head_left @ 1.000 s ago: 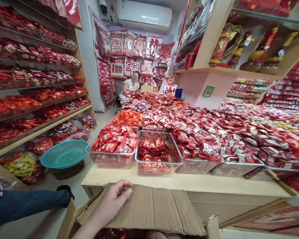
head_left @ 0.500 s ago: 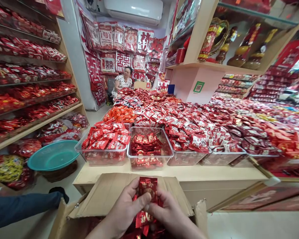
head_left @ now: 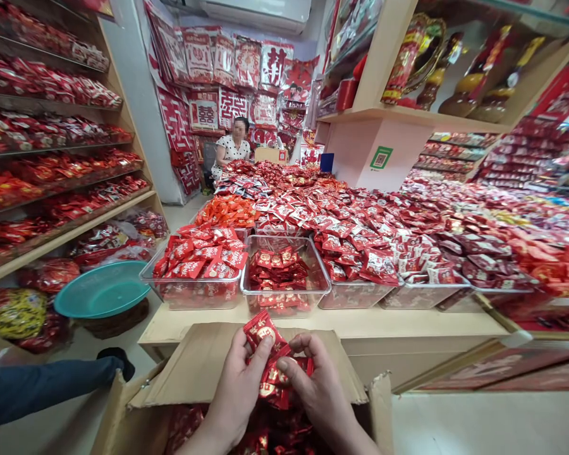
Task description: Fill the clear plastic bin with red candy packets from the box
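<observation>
My left hand (head_left: 241, 382) pinches a small red and gold candy packet (head_left: 262, 333) between thumb and fingers, its printed face up. Curled around more of these packets (head_left: 275, 376), my right hand (head_left: 315, 382) has its thumb on top of them; how many it holds is partly hidden. Both hands are over an open cardboard box (head_left: 196, 363), in which more red packets (head_left: 184, 424) lie in shadow. Just beyond, a clear plastic bin (head_left: 315, 278) on the counter contains stacked packets (head_left: 281, 265) of similar red and gold look.
Clear bins heaped with red sweets (head_left: 203, 253) line the pale counter (head_left: 360, 321). At left stand packed shelves (head_left: 71, 243), a teal basin (head_left: 102, 291) and a dark-clothed leg (head_left: 42, 385). A person in a dotted top (head_left: 234, 150) sits at the back.
The packet between my hands has tilted and shifted left with my left hand. My right hand has moved slightly away from it, and its fingers have lifted. The view has tipped slightly.
</observation>
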The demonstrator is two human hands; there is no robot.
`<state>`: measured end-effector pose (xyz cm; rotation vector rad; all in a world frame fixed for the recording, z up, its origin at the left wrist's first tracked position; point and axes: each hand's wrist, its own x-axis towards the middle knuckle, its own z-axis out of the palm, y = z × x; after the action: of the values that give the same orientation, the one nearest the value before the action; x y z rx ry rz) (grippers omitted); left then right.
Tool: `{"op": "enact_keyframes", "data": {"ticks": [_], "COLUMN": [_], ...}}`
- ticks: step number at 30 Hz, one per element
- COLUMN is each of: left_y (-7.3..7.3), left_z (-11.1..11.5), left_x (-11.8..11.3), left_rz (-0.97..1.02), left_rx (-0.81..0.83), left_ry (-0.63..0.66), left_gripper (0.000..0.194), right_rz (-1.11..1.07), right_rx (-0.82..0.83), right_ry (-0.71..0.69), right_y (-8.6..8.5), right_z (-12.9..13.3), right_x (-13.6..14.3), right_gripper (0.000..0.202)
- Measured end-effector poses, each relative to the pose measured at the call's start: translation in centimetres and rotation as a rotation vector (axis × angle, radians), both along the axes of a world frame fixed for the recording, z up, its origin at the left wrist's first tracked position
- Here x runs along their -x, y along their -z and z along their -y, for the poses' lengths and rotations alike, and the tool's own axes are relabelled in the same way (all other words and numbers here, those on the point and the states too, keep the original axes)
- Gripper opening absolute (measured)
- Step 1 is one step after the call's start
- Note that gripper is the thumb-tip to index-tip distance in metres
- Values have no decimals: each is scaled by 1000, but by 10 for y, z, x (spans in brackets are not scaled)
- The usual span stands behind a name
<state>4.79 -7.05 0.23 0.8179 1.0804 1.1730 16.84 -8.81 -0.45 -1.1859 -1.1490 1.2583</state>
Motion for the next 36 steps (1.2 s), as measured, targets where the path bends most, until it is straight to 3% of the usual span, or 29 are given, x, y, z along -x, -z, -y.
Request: {"op": "enact_keyframes", "data": {"ticks": [4, 7, 10, 13, 16, 18, 21, 24, 27, 29, 36], "left_y": [-3, -8, -13, -16, -16, -14, -7, 0, 2, 2, 3], "left_z": [-8, -13, -13, -10, -12, -19, -29, -32, -30, -28, -24], "left_x": [6, 14, 22, 28, 36, 44, 56, 61, 61, 61, 64], "left_rz": [26, 63, 92, 81, 80, 56, 15, 46, 69, 71, 60], "left_rx": [-44, -51, 47, 134, 119, 60, -22, 19, 51, 56, 70], "left_ry": [-106, -191, -96, 29, -30, -134, -244, -249, -237, -248, -206], "left_gripper": [30, 31, 37, 41, 40, 40, 40, 40, 41, 40, 34], "right_rz": [-212, -298, -291, -253, -188, -91, 126, 492, 798, 950, 1252], "right_rx": [82, 82, 89, 103, 52, -61, -229, -194, 14, 127, 137], "right_ry": [-16, -4, 15, -53, -99, -29, 101, 142, -29, -174, -335], "right_y": [-7, -7, 0, 10, 9, -3, -33, -52, -51, -47, -47], "right_z": [3, 1, -2, -1, -3, -15, -57, -116, -163, -179, -181], "right_x": [-3, -7, -9, -6, -9, -18, -38, -50, -44, -33, -7], "right_gripper": [29, 43, 47, 43, 36, 34, 32, 27, 21, 18, 16]}}
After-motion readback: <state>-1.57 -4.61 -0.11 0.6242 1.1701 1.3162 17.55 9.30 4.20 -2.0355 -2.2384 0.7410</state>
